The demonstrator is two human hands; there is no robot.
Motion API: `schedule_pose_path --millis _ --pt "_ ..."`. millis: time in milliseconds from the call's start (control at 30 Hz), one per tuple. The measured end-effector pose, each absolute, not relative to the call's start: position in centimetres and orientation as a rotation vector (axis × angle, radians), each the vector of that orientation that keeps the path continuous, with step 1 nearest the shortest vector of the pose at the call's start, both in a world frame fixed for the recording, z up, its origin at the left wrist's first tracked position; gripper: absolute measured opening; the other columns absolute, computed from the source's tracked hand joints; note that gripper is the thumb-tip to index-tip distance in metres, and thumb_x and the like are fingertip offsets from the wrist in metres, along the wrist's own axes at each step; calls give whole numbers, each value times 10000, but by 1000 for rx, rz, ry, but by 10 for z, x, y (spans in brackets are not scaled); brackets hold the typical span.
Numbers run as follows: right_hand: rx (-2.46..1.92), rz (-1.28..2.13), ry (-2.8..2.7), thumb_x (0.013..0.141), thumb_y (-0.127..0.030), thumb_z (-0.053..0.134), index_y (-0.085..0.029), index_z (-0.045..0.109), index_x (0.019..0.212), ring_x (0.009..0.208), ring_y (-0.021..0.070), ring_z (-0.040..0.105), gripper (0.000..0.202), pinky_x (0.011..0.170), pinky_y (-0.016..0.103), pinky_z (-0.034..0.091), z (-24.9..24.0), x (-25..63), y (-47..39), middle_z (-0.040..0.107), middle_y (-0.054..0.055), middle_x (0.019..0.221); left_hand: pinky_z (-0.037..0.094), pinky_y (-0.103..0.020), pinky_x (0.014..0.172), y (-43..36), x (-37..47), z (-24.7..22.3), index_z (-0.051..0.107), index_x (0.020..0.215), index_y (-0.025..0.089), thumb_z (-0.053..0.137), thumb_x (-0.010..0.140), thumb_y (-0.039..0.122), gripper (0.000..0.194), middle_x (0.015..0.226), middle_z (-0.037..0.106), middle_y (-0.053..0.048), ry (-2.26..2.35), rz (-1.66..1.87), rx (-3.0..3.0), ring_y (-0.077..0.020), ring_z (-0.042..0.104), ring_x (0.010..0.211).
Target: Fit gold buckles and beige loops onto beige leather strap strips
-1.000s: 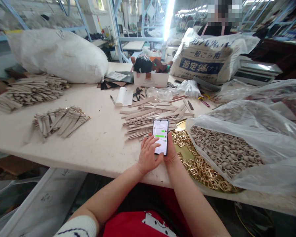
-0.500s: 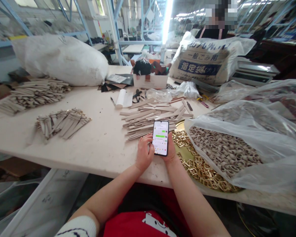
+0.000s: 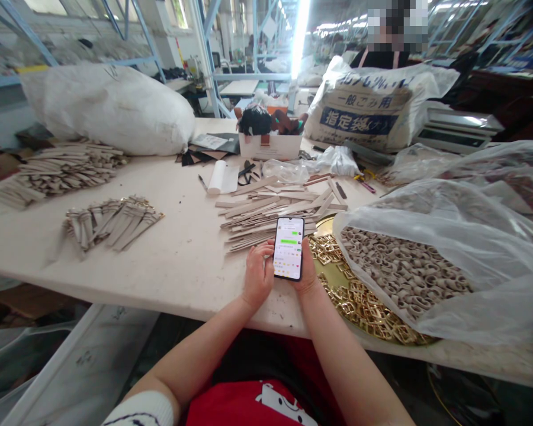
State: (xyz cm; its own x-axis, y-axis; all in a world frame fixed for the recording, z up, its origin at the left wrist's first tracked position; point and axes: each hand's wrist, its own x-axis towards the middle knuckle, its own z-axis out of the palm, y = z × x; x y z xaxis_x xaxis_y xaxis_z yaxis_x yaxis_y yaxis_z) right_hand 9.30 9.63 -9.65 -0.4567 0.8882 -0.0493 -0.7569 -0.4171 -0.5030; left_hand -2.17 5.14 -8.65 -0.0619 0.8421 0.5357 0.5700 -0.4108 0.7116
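A smartphone [image 3: 288, 251] is held upright above the near edge of the table, with a chat page and green message bubbles lit on its screen. My right hand [image 3: 308, 270] is wrapped round its right side and lower edge. On the other side, my left hand [image 3: 258, 275] has its fingers curled against the phone's left edge, partly hidden behind it. Just beyond the phone lies a loose pile of beige flat strips [image 3: 266, 213]. Gold metal buckles [image 3: 364, 305] lie in a round gold tray [image 3: 327, 226] by my right forearm.
A clear plastic bag [image 3: 493, 296] of small beige loops [image 3: 404, 269] overlaps the tray. Strips with buckles [image 3: 115, 222] and a larger stack [image 3: 73, 165] lie on the left. Behind stand a white box [image 3: 270, 148], a stuffed white sack [image 3: 111, 109] and a printed bag [image 3: 368, 112]. A person [image 3: 384, 58] is beyond.
The left fingers have drawn back slightly from the screen to the phone's left edge. The messages on the screen have shifted a little. Phone and right hand stay in place.
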Motion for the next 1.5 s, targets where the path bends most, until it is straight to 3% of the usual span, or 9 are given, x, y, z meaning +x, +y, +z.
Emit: schedule_pose_path --millis 567,733,900,1267,1500 --pt "-334 2017 -461 796 -544 413 -153 576 1047 948 233 614 492 796 403 503 -98 94 96 691 78 946 239 -450 1037 46 -21 -85 470 962 202 385 813 101 199 1014 604 -50 1471 1441 2114 -165 523 1053" --pt "-310 2005 -464 804 -552 394 -181 560 1073 918 228 626 488 787 407 503 -104 94 97 687 75 956 218 -445 1058 41 -20 -82 530 866 215 427 783 118 164 867 640 -17 1416 1375 2258 -168 539 1035" --pt "-280 2023 -464 815 -551 375 -174 548 1093 862 222 642 500 772 401 508 -105 95 96 682 78 973 191 -442 1073 39 -19 -82 557 837 219 436 775 118 169 865 650 -12 1389 1345 2292 -166 546 1031" --pt "-329 2015 -459 807 -552 385 -163 539 1086 875 226 634 503 768 410 503 -96 93 95 678 87 987 201 -439 1046 46 -25 -82 509 835 195 301 872 162 214 911 624 -29 1514 1446 1849 -154 547 1009" --pt "-363 2030 -444 792 -555 404 -164 539 1086 898 235 625 508 746 423 506 -96 94 95 686 85 950 209 -422 1040 46 -24 -79 531 807 198 314 886 204 231 889 631 -25 1502 1420 1866 -158 549 998"
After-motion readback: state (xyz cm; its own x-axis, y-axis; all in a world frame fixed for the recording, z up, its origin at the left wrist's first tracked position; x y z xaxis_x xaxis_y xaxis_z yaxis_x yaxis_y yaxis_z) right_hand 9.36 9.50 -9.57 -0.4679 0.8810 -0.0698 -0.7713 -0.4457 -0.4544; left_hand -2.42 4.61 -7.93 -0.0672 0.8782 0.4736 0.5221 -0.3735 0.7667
